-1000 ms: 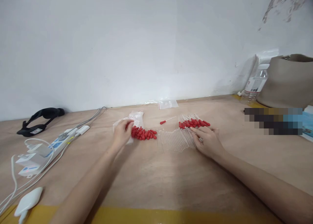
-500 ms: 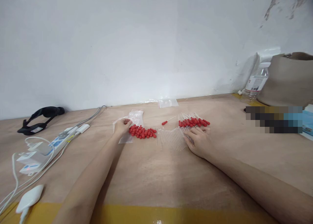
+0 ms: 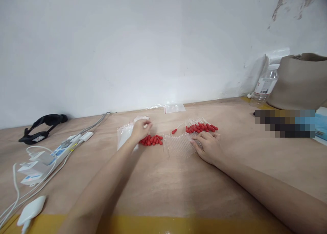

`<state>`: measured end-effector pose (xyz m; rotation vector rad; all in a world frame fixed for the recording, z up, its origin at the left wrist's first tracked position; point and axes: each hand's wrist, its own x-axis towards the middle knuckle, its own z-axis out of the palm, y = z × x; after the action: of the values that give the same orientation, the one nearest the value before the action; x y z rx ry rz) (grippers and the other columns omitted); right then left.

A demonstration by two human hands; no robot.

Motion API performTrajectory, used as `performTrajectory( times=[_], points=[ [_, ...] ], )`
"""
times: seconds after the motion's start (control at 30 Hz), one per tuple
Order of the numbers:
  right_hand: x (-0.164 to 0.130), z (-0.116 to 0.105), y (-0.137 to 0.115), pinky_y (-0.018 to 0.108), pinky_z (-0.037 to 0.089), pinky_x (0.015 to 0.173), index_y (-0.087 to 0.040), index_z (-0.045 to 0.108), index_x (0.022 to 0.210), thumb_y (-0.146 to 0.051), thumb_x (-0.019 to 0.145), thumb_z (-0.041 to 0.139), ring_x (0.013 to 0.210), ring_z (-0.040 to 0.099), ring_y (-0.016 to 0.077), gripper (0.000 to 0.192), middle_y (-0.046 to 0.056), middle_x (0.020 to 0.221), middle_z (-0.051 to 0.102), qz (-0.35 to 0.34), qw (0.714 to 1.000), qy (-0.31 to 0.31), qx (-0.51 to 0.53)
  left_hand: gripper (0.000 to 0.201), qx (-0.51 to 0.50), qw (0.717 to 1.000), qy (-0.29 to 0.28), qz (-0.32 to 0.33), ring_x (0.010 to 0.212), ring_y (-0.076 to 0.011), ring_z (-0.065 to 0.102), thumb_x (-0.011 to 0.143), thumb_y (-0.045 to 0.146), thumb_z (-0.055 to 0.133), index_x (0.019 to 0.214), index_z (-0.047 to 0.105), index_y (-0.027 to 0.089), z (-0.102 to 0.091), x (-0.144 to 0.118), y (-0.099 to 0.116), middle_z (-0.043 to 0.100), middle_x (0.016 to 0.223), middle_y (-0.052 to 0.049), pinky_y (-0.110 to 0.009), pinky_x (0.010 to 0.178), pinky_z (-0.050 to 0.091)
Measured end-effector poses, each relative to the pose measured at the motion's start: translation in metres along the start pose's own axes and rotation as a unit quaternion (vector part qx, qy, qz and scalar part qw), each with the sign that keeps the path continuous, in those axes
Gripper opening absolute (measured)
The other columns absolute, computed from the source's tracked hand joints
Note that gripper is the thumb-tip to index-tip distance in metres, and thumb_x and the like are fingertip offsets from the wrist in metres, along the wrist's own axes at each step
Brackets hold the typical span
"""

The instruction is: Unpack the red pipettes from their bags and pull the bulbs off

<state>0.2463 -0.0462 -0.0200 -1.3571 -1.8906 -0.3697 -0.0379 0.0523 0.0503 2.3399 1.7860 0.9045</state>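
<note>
My left hand [image 3: 141, 129] hovers over the left side of a pile of red rubber dropper bulbs [image 3: 153, 140]. Its thumb and fingers are pinched together, and what they hold, if anything, cannot be made out. Beneath and beside it lie clear zip bags [image 3: 123, 136]. My right hand [image 3: 207, 146] rests with fingers extended on the right end of a row of thin clear tubes [image 3: 178, 144]. Beyond these tubes lie several droppers with red bulbs [image 3: 200, 127], their clear stems pointing to the wall. A single red-bulbed dropper [image 3: 174, 131] lies apart, left of that group.
Another clear zip bag [image 3: 175, 108] is by the wall. On the left are a power strip [image 3: 60, 154] with cables, a white charger [image 3: 32, 210] and a black strap-like object [image 3: 42, 126]. A plastic bottle [image 3: 266, 86] and grey-brown bag [image 3: 297, 84] stand at the right.
My left hand has moved right and slightly up, from the zip bags to over the red bulbs, covering part of the pile. My right hand stays on the tubes.
</note>
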Motion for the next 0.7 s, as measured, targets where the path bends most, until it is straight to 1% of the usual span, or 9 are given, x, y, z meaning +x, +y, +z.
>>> performTrajectory(
  times=[0.1,0.17,0.27,0.33,0.43,0.53,0.57,0.63,0.7],
  points=[
    [0.001,-0.001,0.004,0.031,0.021,0.07,-0.02,0.063,0.074,-0.03,0.086,0.039,0.069,0.05,0.0121,0.029,0.002,0.074,0.058,0.026,1.0,-0.003,0.009,0.024,0.035,0.995,-0.061,0.066,0.092,-0.0219,0.054,0.069,0.042,0.058,0.076,0.066,0.02,0.026,0.003,0.045,0.063,0.088,-0.005,-0.032,0.086,0.038],
    [0.001,-0.002,0.008,0.03,0.021,0.067,-0.019,0.063,0.071,-0.029,0.086,0.038,0.068,0.05,0.0117,0.031,0.002,0.071,0.057,0.049,0.999,-0.002,0.016,0.032,0.073,0.99,-0.098,0.075,0.094,-0.0264,0.053,0.065,0.049,0.06,0.073,0.066,0.019,0.045,0.007,0.068,0.062,0.088,-0.009,-0.038,0.086,0.037],
    [0.002,-0.003,0.014,0.03,0.02,0.065,-0.019,0.062,0.069,-0.031,0.086,0.038,0.067,0.05,0.0116,0.032,0.001,0.068,0.057,0.071,0.997,0.008,0.031,0.028,0.113,0.983,-0.13,0.06,0.091,-0.0283,0.054,0.059,0.046,0.065,0.062,0.065,0.017,0.068,0.015,0.088,0.063,0.081,-0.01,-0.04,0.082,0.037],
    [0.001,-0.003,0.016,0.03,0.021,0.066,-0.019,0.062,0.069,-0.032,0.085,0.04,0.068,0.05,0.0123,0.03,0.001,0.068,0.057,0.073,0.996,0.02,0.041,0.021,0.127,0.982,-0.132,0.049,0.087,-0.0271,0.055,0.062,0.037,0.065,0.058,0.063,0.017,0.074,0.019,0.091,0.063,0.076,-0.01,-0.038,0.079,0.038],
    [0.001,-0.003,0.015,0.032,0.023,0.07,-0.02,0.063,0.074,-0.031,0.084,0.043,0.07,0.051,0.0138,0.025,0.002,0.071,0.057,0.063,0.996,0.039,0.054,0.015,0.134,0.984,-0.103,0.05,0.087,-0.0266,0.055,0.071,0.029,0.056,0.068,0.062,0.015,0.066,0.015,0.088,0.063,0.08,-0.012,-0.038,0.077,0.039],
    [0.002,-0.006,0.011,0.034,0.028,0.075,-0.02,0.062,0.088,-0.031,0.082,0.046,0.08,0.052,0.0168,0.02,0.005,0.083,0.057,0.039,0.996,0.06,0.056,0.016,0.121,0.987,-0.066,0.088,0.088,-0.0234,0.054,0.079,0.027,0.047,0.082,0.058,0.016,0.044,-0.006,0.08,0.062,0.087,-0.01,-0.037,0.078,0.038],
    [0.003,-0.008,0.009,0.034,0.029,0.076,-0.02,0.06,0.094,-0.032,0.081,0.047,0.084,0.052,0.0182,0.022,0.007,0.089,0.057,0.026,0.996,0.067,0.055,0.014,0.112,0.986,-0.056,0.112,0.086,-0.0215,0.054,0.081,0.027,0.046,0.084,0.056,0.017,0.037,-0.017,0.076,0.061,0.087,-0.008,-0.035,0.079,0.037],
    [0.004,-0.012,0.003,0.035,0.031,0.079,-0.019,0.056,0.105,-0.033,0.08,0.048,0.093,0.05,0.0209,0.03,0.009,0.099,0.055,-0.015,0.996,0.074,0.052,0.012,0.078,0.977,-0.034,0.197,0.08,-0.0192,0.054,0.082,0.027,0.046,0.082,0.053,0.017,0.026,-0.042,0.068,0.06,0.081,-0.005,-0.033,0.075,0.038],
    [0.003,-0.016,-0.005,0.037,0.03,0.083,-0.019,0.053,0.111,-0.035,0.08,0.049,0.098,0.048,0.0223,0.035,0.011,0.107,0.054,-0.067,0.995,0.052,0.049,0.013,0.064,0.964,-0.022,0.258,0.077,-0.0185,0.053,0.084,0.028,0.044,0.081,0.052,0.017,0.021,-0.067,0.061,0.058,0.078,-0.005,-0.032,0.072,0.038]
  ],
)
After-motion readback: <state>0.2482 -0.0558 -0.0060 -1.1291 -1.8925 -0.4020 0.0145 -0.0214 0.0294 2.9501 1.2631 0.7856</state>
